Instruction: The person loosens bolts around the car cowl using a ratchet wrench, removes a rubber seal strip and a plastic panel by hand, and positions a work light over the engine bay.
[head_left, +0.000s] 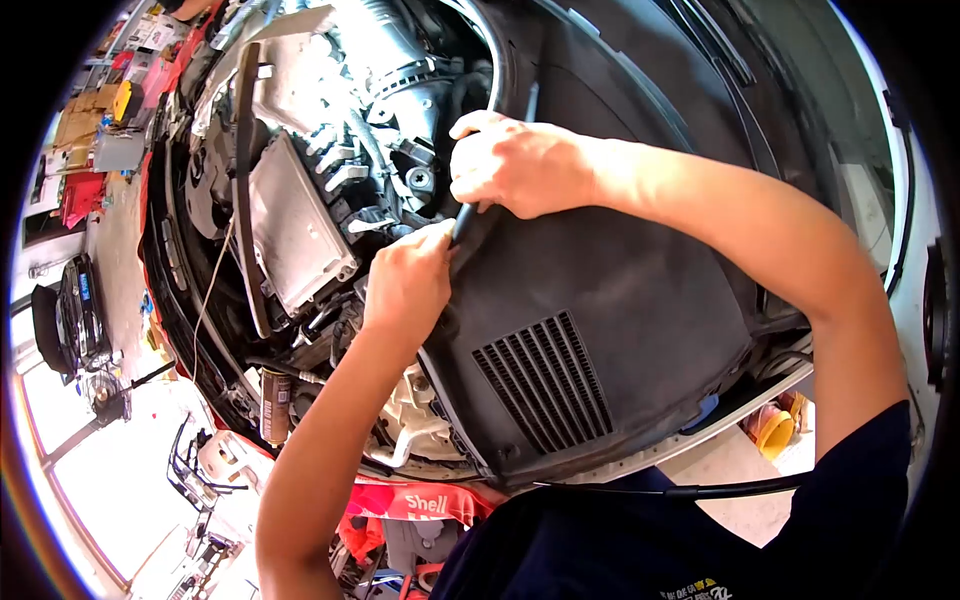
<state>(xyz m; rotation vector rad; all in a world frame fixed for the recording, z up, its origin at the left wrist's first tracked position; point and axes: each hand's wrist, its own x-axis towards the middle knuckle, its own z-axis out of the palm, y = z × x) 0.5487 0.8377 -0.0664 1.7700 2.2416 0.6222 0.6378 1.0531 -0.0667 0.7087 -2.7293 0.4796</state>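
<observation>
My left hand (pixel 410 280) is closed around a black rubber sealing strip (pixel 463 224) at the engine-side edge of a large black plastic cowl cover (pixel 620 270). Farther along the same edge, my right hand (pixel 520 165) also grips the strip, its fingers curled over it. A short dark stretch of strip shows between the two hands. Beyond my right hand, the strip curves up along the edge of the engine bay. A slatted vent (pixel 545 385) is set in the cover, below my hands.
Engine parts and a silver finned module (pixel 300 225) lie left of my hands, with a long black bar (pixel 247 190) across them. A spray can (pixel 275 405) stands in the bay. A red Shell cloth (pixel 420 502) hangs at the fender. Wiper arms (pixel 735 100) lie upper right.
</observation>
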